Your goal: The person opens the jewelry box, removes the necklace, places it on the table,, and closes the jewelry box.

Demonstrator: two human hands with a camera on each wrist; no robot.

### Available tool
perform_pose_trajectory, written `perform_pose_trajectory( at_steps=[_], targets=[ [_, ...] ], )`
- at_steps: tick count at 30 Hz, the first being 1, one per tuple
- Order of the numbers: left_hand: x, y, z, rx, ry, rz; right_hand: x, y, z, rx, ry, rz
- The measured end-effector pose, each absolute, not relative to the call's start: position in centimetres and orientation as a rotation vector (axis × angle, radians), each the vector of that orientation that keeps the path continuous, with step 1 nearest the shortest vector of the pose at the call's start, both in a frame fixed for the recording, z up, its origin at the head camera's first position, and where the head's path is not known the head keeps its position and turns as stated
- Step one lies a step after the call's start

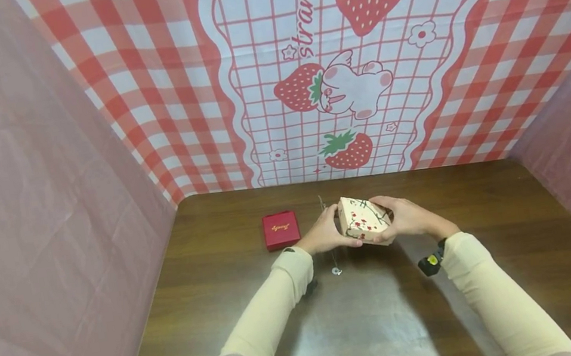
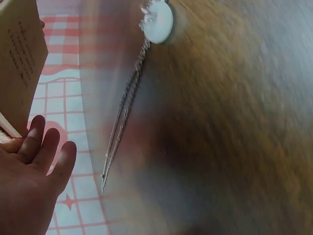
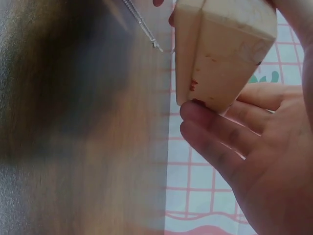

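1. My left hand (image 1: 327, 232) grips one side of a cream-coloured, squarish box (image 1: 366, 218) printed with dark branches and red blossoms; my right hand (image 1: 404, 216) grips the opposite side, thumb nearest me.
2. That cream box is raised and tilted between both grips. I judge the two-sided hold is for control: neither end can drop, and the broad printed face is left uncovered.
3. A seam runs along the cream box near one face; what it holds, if anything, I cannot tell.
4. Just left of the cream box lies a silver chain necklace (image 2: 139, 63), its round whitish pendant (image 2: 160, 22) toward me. Its chain is drawn out long, probably so it won't tangle.
5. Farther left of the cream box, a red square box (image 1: 281, 229) with gold lettering sits, lettering upward, likely out of my hands' way.
6. Below the cream box spreads the brown wood-grain table (image 1: 216, 307).
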State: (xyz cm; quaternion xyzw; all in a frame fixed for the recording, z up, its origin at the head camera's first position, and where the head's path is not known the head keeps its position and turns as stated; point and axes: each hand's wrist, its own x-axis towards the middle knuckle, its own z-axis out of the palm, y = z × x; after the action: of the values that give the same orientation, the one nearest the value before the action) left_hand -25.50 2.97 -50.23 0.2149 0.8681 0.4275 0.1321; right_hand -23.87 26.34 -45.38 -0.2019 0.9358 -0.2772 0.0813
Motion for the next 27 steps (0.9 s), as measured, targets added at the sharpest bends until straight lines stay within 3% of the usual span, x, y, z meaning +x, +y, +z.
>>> perform_pose_trajectory(
  at_steps=[27],
  targets=[
    [-25.7, 2.7, -49.5, 0.665, 2.553, 1.219, -23.4, 26.5, -44.4, -0.66, 2.845, -0.883]
  ],
)
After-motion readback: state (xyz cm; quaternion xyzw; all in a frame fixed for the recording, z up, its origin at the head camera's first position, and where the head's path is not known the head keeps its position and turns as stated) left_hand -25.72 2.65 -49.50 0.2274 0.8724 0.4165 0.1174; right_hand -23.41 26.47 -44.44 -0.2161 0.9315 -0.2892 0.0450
